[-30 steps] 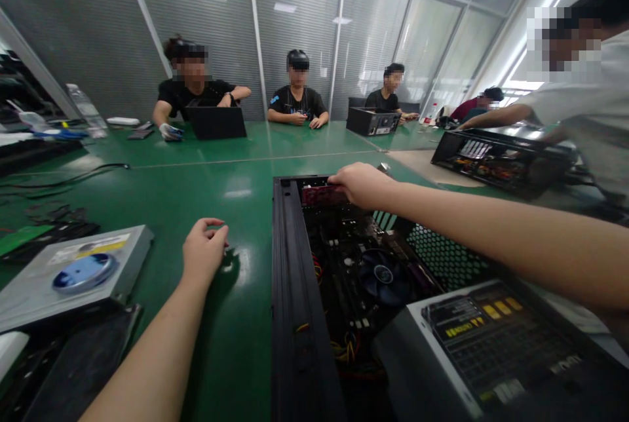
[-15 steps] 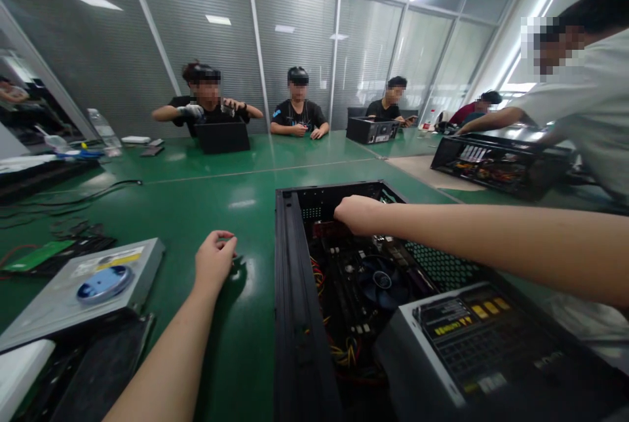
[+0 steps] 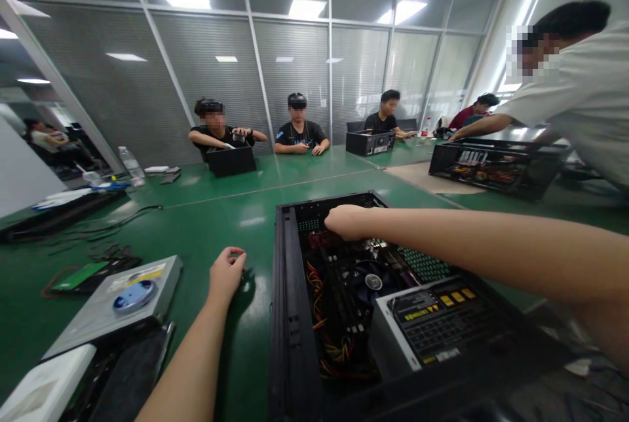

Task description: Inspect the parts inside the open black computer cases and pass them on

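An open black computer case [image 3: 287, 317] lies on the green table [image 3: 216, 212] in front of me. Inside it are a motherboard with a round fan [image 3: 372, 281], coloured wires, and a grey power supply [image 3: 432, 324] at the near end. My right hand [image 3: 346, 221] reaches into the far end of the case, fingers curled down on a red card [image 3: 322, 238] there. My left hand [image 3: 226, 272] rests on the table just left of the case, fingers loosely curled with the thumb touching the fingertips; I cannot make out anything in it.
A grey optical drive [image 3: 118, 301] lies at the left, with a black panel and a white object nearer me. Cables and a green board [image 3: 81, 274] sit further left. Several people sit across the table; a person in white [image 3: 580, 94] leans over another open case [image 3: 496, 166].
My view has tilted upward, so everything sits lower in frame. My right hand has pushed the red card lower into the case. My left hand stays on the table.
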A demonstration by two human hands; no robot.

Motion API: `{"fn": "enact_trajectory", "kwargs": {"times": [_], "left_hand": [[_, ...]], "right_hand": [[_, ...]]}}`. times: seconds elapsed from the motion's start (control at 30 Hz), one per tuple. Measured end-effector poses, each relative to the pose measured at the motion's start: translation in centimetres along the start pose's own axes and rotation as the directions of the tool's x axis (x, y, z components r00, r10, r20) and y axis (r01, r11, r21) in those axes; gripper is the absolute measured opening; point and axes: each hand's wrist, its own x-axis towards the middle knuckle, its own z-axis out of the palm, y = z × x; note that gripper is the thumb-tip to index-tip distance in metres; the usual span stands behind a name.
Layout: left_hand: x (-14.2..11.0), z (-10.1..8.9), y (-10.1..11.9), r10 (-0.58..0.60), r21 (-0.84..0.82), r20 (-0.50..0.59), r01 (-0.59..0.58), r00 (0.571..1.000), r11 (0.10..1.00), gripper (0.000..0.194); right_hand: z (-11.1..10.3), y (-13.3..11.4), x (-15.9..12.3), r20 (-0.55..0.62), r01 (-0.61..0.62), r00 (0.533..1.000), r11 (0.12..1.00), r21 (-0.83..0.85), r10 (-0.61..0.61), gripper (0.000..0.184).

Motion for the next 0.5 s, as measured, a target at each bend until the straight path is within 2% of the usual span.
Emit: {"fn": "enact_trajectory", "kwargs": {"times": [0.17, 0.33, 0.5], "left_hand": [[0.5, -0.1, -0.5, -0.025, -0.021, -0.004, 0.025, 1.0, 0.999, 0.036], [0.8, 0.1, -0.7, -0.038, -0.032, 0.011, 0.038, 0.999, 0.999, 0.035], [0.5, 0.0, -0.2, -0.037, -0.037, 0.012, 0.037, 0.999, 0.999, 0.035]], "right_hand": [[0.3, 1.2, -0.8, -0.034, -0.08, 0.996, 0.996, 0.042, 0.081, 0.028], [0.8, 0.1, -0.1, -0.011, -0.011, 1.0, 0.999, 0.032, 0.012, 0.026], [1.0, -0.6, 0.1, -0.002, -0.049, 0.999, 0.998, 0.041, 0.049, 0.026]]}}
